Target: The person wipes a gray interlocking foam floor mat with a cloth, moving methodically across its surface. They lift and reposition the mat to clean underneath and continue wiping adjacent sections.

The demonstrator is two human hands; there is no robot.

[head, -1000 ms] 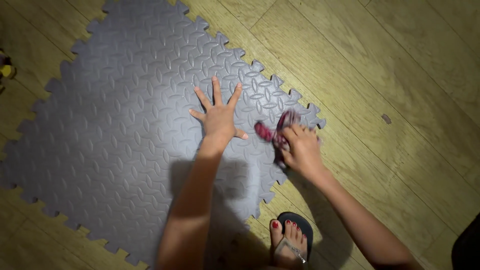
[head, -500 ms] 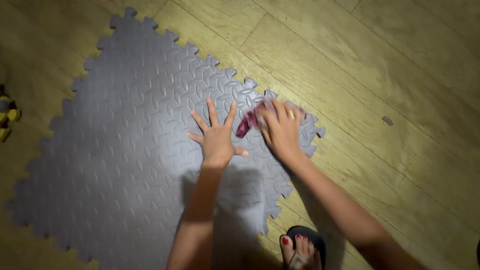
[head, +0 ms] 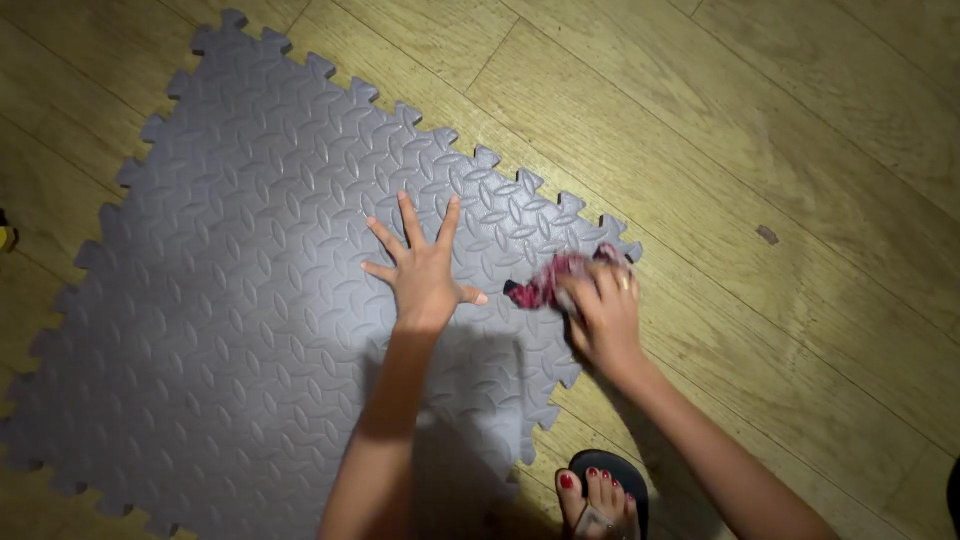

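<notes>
A grey foam mat (head: 250,280) with a diamond-plate pattern and jigsaw edges lies on the wooden floor. My left hand (head: 420,268) is pressed flat on the mat with its fingers spread wide. My right hand (head: 603,313) is closed on a crumpled red and pink cloth (head: 548,283), pressing it onto the mat near the right corner. A ring shows on one finger of that hand.
Wooden floorboards (head: 760,150) surround the mat. My foot in a dark sandal (head: 600,495) stands at the bottom, just off the mat's edge. A small dark mark (head: 767,235) sits on the floor to the right. A yellow object (head: 5,238) peeks in at the left edge.
My right hand swept the cloth up along the mat's corner and has come back down toward me. The left hand stayed flat in place.
</notes>
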